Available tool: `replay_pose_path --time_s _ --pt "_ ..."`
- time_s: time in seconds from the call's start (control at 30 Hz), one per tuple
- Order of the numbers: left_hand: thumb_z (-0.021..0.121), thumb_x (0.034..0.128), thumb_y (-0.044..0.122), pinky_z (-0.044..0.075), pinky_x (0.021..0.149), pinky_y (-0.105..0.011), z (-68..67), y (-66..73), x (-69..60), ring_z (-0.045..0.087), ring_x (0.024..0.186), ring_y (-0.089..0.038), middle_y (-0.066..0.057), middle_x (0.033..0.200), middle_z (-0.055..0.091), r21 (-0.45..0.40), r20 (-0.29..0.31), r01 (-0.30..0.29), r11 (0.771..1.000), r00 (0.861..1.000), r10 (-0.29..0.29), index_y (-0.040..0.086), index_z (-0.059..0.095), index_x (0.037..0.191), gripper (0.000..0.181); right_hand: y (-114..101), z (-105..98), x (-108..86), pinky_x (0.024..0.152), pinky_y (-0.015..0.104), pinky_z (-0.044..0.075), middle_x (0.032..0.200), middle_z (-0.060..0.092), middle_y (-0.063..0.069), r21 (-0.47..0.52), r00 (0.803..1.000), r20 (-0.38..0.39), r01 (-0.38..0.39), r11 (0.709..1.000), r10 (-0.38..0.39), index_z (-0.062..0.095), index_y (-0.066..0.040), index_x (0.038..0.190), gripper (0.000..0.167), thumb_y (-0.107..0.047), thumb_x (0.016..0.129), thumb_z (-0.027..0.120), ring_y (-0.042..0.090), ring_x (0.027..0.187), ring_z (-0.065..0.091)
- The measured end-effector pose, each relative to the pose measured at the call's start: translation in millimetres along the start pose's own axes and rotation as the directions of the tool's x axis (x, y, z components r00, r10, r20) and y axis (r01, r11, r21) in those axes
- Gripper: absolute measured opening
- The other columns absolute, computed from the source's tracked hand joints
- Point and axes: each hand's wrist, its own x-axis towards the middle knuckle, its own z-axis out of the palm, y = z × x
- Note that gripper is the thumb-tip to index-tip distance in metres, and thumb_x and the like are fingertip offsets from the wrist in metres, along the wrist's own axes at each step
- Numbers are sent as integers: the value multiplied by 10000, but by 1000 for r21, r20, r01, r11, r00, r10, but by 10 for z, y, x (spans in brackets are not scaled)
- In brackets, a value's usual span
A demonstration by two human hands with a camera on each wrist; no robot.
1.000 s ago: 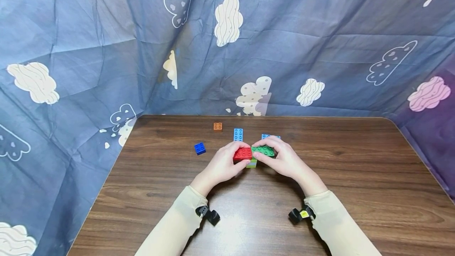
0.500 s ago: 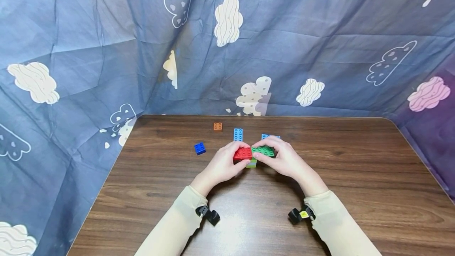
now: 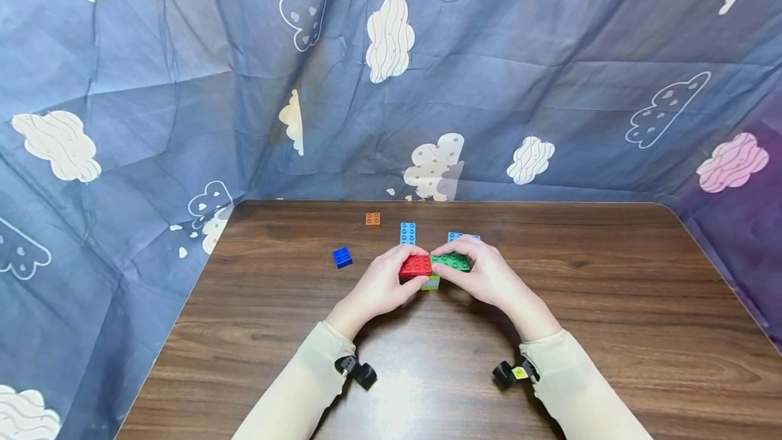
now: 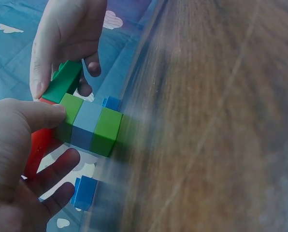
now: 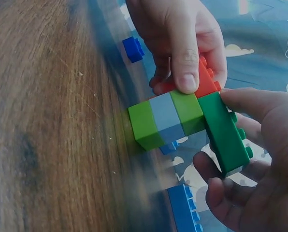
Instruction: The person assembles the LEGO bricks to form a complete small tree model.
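Observation:
A small upright tower (image 3: pixel 431 284) of two lime green bricks with a pale blue-grey brick (image 5: pixel 165 116) between them stands on the table. Across its top, a red brick (image 3: pixel 416 264) and a dark green brick (image 3: pixel 453 261) lie end to end, overhanging left and right. My left hand (image 3: pixel 383 280) grips the red brick, its thumb against the top lime brick (image 4: pixel 69 114) in the left wrist view. With thumb and fingers, my right hand (image 3: pixel 490 273) pinches the dark green brick. The fingers partly cover both upper bricks.
Beyond the hands lie two blue eight-stud bricks, one upright in view (image 3: pixel 408 232) and one crosswise (image 3: pixel 462 236), partly hidden. A dark blue brick (image 3: pixel 342 257) and an orange-brown brick (image 3: pixel 373 220) sit to the left. A cloud-patterned cloth (image 3: pixel 342 87) hangs behind the wooden table (image 3: pixel 611 277).
Both hands keep their hold on the red and dark green bricks, with no visible movement against the tower. The head view has shifted very slightly.

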Motion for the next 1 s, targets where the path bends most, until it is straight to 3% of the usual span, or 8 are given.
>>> replay_pose_path --time_s 0.3,1.0 --pt "810 999 181 581 905 -366 -3 16 -8 684 1037 -187 -52 1246 710 3 -3 -8 1000 1000 8 93 653 1343 388 4 -13 -13 754 352 503 1162 719 38 5 1000 2 17 1000 -17 833 -201 1206 243 -270 975 862 206 949 585" --pt "809 999 181 580 910 -367 -4 10 -3 681 1041 -186 -45 1240 709 4 -12 -12 1000 1000 12 101 651 1334 379 -21 -18 -3 741 348 495 1143 723 27 -7 999 -3 38 999 -38 834 -191 1199 241 -256 969 868 209 937 576"
